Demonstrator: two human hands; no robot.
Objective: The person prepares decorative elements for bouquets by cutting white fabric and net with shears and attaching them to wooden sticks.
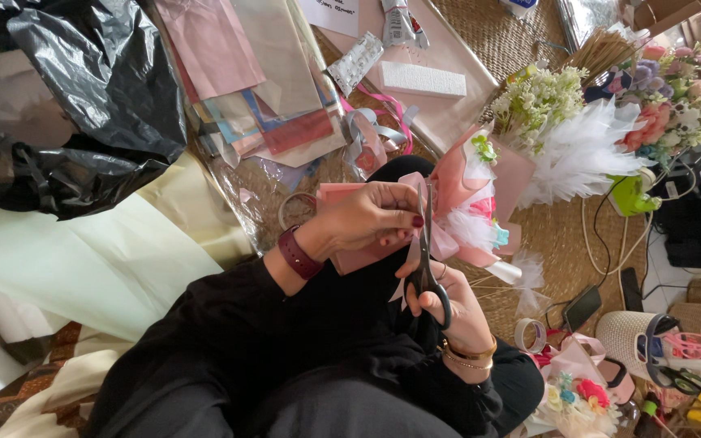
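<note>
My left hand [367, 217], with a dark red wristband, pinches pink ribbon at the wrapped stem of a small bouquet [480, 191]. The bouquet is wrapped in pink paper, with white feathers and small coloured flowers. My right hand [452, 312], wearing gold bracelets, holds black-handled scissors [425, 243]. Their blades point up past my left fingers, against the ribbon. Whether the blades are around the ribbon I cannot tell. Both hands work over my lap, which is covered in black clothing.
A black plastic bag [99, 89] lies at the upper left, pale yellow paper [83, 259] below it. Pink sheets [229, 49] and a white foam block [422, 79] lie beyond. At the right are a flower bunch [659, 105], white feathers [578, 154], a phone [582, 308], a tape roll [531, 334] and a woven basket [622, 337].
</note>
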